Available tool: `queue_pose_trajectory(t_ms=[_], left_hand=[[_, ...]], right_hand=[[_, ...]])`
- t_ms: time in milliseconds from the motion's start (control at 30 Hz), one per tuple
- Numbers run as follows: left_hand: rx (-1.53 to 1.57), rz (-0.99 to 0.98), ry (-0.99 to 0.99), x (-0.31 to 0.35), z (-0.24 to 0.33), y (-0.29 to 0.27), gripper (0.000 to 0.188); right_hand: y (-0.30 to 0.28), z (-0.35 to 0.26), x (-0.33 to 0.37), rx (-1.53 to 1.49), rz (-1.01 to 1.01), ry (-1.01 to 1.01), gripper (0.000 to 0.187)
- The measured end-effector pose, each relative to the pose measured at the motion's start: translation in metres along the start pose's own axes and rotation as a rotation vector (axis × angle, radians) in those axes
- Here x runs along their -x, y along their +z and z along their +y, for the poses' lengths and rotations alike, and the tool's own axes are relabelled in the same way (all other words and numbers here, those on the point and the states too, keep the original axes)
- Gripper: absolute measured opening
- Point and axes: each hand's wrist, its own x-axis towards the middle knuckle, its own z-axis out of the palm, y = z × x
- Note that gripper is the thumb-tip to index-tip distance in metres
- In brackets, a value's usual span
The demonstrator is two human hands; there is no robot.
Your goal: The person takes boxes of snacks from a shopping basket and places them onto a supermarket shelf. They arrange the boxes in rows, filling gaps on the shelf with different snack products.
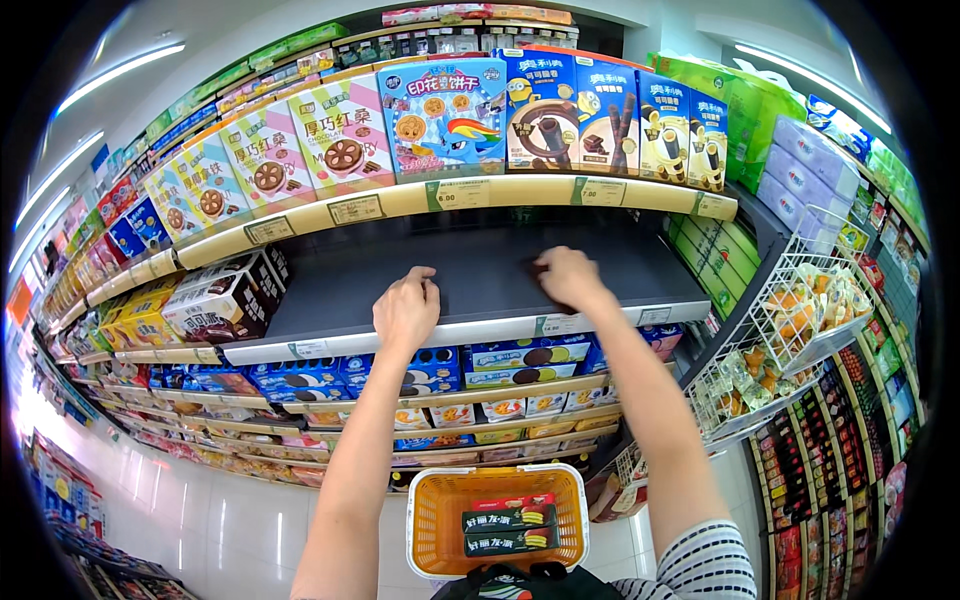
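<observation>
My left hand (407, 308) hovers at the front edge of a bare dark grey shelf (450, 245). Its fingers curl loosely, thumb and index finger apart, with nothing seen between them. Further right, my right hand (570, 278) is closed and slightly blurred over the same shelf. Under its fingers shows a dark brown cloth-like thing (545, 287), mostly covered by the hand and pressed to the shelf surface. Before my body stands an orange basket with a white rim (425, 520). Dark green and red snack boxes (508, 525) lie in it.
Above the dark shelf runs an upper shelf (400, 195) with upright biscuit boxes (445, 115). White and brown cartons (220, 300) sit at its left end. Blue cookie packs (410, 370) fill the shelf below. A white wire rack (810, 300) juts out at right.
</observation>
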Motion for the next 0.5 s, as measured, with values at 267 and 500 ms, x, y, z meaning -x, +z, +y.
queue_pose_trajectory(t_ms=[267, 500], left_hand=[[-0.015, 0.018, 0.021, 0.000, 0.008, 0.001, 0.022], [-0.041, 0.070, 0.035, -0.001, 0.006, 0.006, 0.020]], right_hand=[[-0.050, 0.188, -0.003, 0.228, 0.176, 0.479, 0.025], [-0.033, 0.205, -0.046, 0.283, 0.090, 0.724, 0.043]])
